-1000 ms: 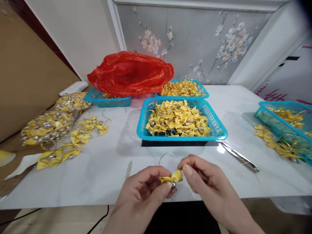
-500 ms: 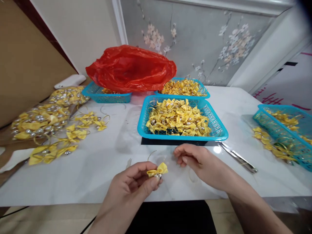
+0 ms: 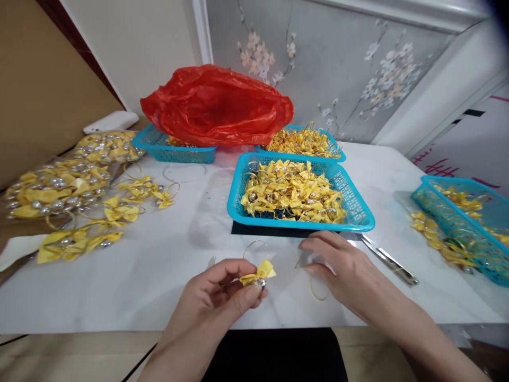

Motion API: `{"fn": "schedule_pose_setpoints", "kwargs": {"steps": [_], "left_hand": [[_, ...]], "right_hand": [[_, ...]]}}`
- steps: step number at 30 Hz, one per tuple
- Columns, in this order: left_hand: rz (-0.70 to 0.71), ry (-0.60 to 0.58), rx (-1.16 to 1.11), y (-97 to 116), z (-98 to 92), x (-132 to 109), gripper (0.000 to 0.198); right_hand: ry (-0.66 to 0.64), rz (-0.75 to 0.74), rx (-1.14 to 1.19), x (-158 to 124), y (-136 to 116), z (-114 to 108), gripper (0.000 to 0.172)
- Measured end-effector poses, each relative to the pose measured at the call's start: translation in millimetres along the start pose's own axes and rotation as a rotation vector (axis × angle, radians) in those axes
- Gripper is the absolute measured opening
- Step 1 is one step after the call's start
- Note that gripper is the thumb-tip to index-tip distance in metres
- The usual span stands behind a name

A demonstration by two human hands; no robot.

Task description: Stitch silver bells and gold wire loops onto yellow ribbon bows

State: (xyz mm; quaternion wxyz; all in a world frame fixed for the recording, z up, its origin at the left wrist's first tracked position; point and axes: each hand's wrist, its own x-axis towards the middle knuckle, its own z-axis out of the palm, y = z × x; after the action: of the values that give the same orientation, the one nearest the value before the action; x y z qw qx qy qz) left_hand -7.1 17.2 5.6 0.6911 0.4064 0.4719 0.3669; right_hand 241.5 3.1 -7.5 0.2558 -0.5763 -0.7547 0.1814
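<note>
My left hand (image 3: 226, 292) is closed on a small yellow ribbon bow (image 3: 260, 273) with shiny silver bells or beads at its middle. A thin gold cord (image 3: 254, 242) arcs up from behind the bow. To the right, my right hand (image 3: 338, 265) hovers low over the table, with thumb and forefinger apart. By its fingertips is a thin strand, too fine to make out clearly. Below the thumb a pale cord loop (image 3: 318, 292) lies on the table. Silver scissors or snips (image 3: 392, 261) rest just right of that hand.
A blue basket (image 3: 234, 204) heaped with yellow bows stands ahead, another basket (image 3: 338, 154) behind it. A red plastic bag (image 3: 214, 106) covers part of a left basket (image 3: 175, 154). Bagged bows (image 3: 59, 191) and loose bows (image 3: 119, 209) lie left; a blue basket (image 3: 457, 228) stands right.
My right hand has shifted a little right, and its curled fingers have spread away from the thumb. My left hand keeps the bow in nearly the same place. The view has tilted slightly.
</note>
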Motion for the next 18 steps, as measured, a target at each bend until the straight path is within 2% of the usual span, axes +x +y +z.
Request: {"fn": "schedule_pose_setpoints", "kwargs": {"steps": [8,13,18], "left_hand": [[-0.026,0.093,-0.063,1.3,1.5,-2.8,0.020],[-0.006,0.084,-0.034,2.0,2.3,-4.5,0.019],[0.011,0.082,0.017,1.2,4.3,-4.8,0.017]], "right_hand": [[0.059,0.187,0.203,-4.3,-11.2,11.9,0.019],[0.019,0.357,0.607,-6.9,-15.5,4.1,0.027],[-0.022,0.416,1.033,-7.2,-13.6,-9.6,0.029]]}}
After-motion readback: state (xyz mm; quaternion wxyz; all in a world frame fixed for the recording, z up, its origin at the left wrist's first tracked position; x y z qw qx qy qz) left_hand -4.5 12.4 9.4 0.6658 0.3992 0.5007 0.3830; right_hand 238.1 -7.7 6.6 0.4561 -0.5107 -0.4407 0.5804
